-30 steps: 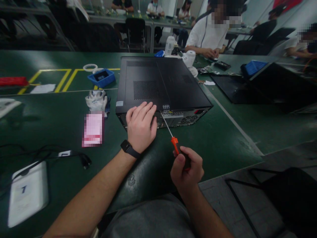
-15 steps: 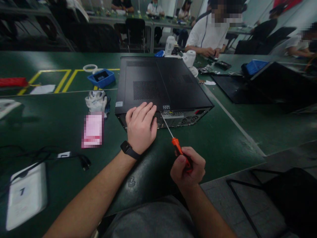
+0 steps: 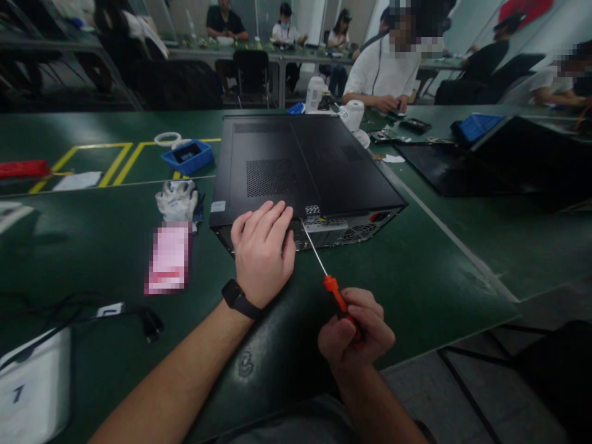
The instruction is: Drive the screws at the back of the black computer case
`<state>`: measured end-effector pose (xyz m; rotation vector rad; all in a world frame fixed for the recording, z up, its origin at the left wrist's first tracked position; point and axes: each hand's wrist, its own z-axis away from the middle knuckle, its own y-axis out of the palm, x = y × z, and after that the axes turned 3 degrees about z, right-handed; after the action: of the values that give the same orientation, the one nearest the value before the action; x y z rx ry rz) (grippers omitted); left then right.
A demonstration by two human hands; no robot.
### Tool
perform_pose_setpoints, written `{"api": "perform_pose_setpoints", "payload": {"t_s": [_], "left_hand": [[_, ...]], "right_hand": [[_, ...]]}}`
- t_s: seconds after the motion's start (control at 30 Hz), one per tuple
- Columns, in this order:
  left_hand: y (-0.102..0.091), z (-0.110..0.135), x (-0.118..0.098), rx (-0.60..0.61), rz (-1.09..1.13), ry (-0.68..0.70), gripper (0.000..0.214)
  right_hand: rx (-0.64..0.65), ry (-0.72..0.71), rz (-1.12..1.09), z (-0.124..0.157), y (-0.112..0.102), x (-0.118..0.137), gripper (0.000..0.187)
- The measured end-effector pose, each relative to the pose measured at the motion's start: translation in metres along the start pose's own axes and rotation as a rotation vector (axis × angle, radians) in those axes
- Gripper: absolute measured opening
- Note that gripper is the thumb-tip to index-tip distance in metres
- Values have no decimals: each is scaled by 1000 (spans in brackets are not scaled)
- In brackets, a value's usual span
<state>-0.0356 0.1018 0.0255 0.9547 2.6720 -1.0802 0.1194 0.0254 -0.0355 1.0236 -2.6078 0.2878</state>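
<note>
A black desktop computer case (image 3: 296, 166) lies on its side on the green table (image 3: 416, 277), its rear panel facing me. My left hand (image 3: 262, 251) rests flat on the near top edge of the case, fingers together and stretched out, a black watch on the wrist. My right hand (image 3: 355, 334) is closed round the orange handle of a screwdriver (image 3: 329, 282). The thin metal shaft runs up and left, and its tip meets the case's rear edge right beside my left fingertips.
White work gloves (image 3: 177, 201) and a pink card (image 3: 169, 258) lie left of the case. Behind them a blue tray (image 3: 187, 155). A black cable (image 3: 139, 317) and a white numbered sheet (image 3: 28, 391) sit near left. Another open case (image 3: 490, 160) is at right; people sit beyond.
The view has tilted up slightly, so everything sits lower in the picture. My right hand has turned a little on the screwdriver handle. The left hand stays on the case.
</note>
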Motion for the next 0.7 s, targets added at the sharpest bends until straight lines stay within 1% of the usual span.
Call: {"api": "perform_pose_setpoints", "payload": {"t_s": [0.1, 0.2, 0.3, 0.47, 0.57, 0.7], "left_hand": [[1, 0, 0, -11, -11, 11, 43], [1, -1, 0, -17, -21, 13, 42], [1, -1, 0, -21, -31, 13, 41], [2, -1, 0, -30, -33, 18, 41], [2, 0, 0, -29, -27, 17, 42], [2, 0, 1, -36, -22, 28, 41]], "right_hand": [[-7, -14, 62, 5, -5, -5, 19], [20, -40, 118, 6, -10, -8, 17], [43, -36, 89, 4, -11, -7, 17], [39, -3, -1, -3, -7, 1, 29], [37, -28, 26, -5, -7, 3, 32], [24, -67, 96, 0, -8, 0, 27]]}}
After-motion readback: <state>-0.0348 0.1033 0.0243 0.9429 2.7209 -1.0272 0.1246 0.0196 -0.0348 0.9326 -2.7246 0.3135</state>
